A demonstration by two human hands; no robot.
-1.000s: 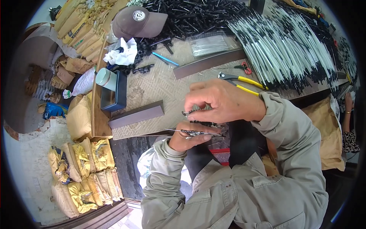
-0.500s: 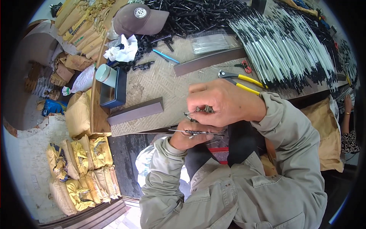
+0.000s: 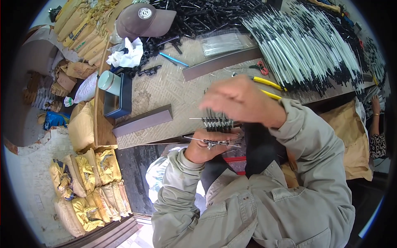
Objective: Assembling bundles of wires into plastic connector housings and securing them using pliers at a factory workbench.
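My left hand (image 3: 204, 148) is closed around a bundle of thin metal wires (image 3: 215, 143) with small dark fittings, held level at the table's near edge. My right hand (image 3: 242, 101) hovers just above, blurred, fingers curled over a row of small black pieces (image 3: 217, 122) threaded on a wire. Whether the right fingers pinch that row is hidden by the blur. Yellow-handled pliers (image 3: 266, 82) lie on the table just beyond the right hand.
The woven-topped table (image 3: 165, 89) carries two grey metal bars (image 3: 142, 121), a dark box with a pale cup (image 3: 118, 93), a brown cap (image 3: 142, 18), crumpled tissue, black parts and a big fan of white rods (image 3: 306, 45). Yellow sacks (image 3: 89, 182) lie on the floor at left.
My right hand has lifted up and to the right off the wire bundle, uncovering the row of black pieces. The left hand stays at the table edge.
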